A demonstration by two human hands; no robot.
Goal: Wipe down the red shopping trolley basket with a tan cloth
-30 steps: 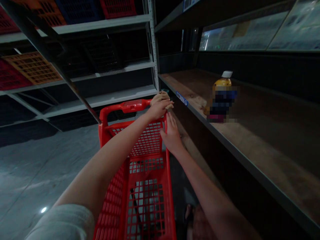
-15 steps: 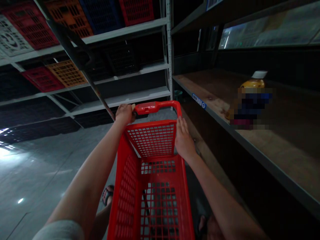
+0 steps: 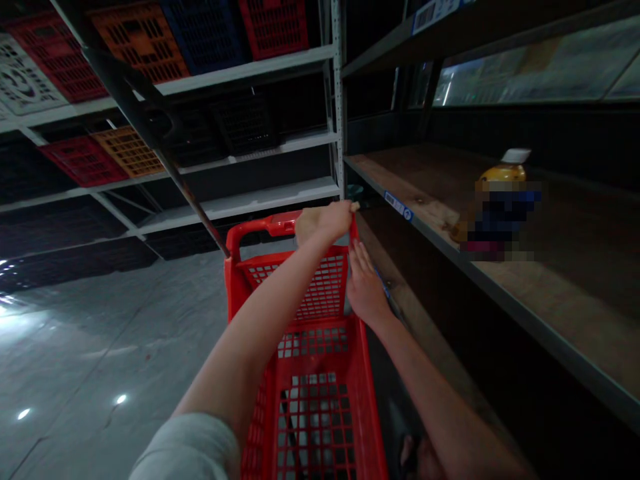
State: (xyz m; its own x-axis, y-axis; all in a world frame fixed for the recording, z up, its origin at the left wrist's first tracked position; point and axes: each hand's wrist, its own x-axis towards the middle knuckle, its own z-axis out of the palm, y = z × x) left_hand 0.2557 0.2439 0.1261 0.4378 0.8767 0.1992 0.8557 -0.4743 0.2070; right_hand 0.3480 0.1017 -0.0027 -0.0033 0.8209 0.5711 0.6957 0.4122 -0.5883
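Note:
My left hand (image 3: 337,217) reaches across to the far right corner of a red shopping cart's handle (image 3: 280,225). It is closed on a beige cloth (image 3: 307,223), which hangs over the handle bar and pokes out past the fingers. My right hand (image 3: 367,287) lies against the cart's right rim just below that corner, its fingers stretched out and close together. Between my arms, the red plastic cart basket (image 3: 320,353) shows its grid floor and a lattice back panel (image 3: 323,287) under the handle.
To the right runs a wooden shelf (image 3: 565,287) with a bottle (image 3: 504,175) of yellow liquid, its label blurred. A slanting metal pole (image 3: 190,200) stands left of the cart. Racks with coloured crates (image 3: 140,40) stand behind, and grey floor (image 3: 100,347) lies left.
My left hand has slid rightward along the handle with the cloth, from the left corner to the right one. My right hand stays on the rim. The view shifted slightly.

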